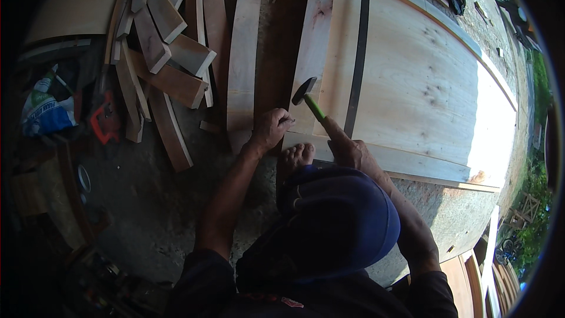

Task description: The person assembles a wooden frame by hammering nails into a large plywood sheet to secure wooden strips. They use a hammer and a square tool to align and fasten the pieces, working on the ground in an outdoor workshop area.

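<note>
My right hand (351,154) is wrapped round the handle of a hammer (316,109) with a dark metal head and a green grip. The head hangs above the end of a pale board (315,29) on the wooden panel frame. My left hand (272,128) is pinched closed beside that board's near corner. Whatever its fingertips hold is too small to make out. My bare foot (298,154) presses on the frame's near rail (400,161), between the two hands.
A large pale plywood panel (418,76) fills the frame to the right, crossed by a dark strip (359,53). Another long board (242,53) lies left of it. Several offcuts (165,12) are heaped at the far left, near a red-orange saw handle (105,119) and a blue-white bag (47,109).
</note>
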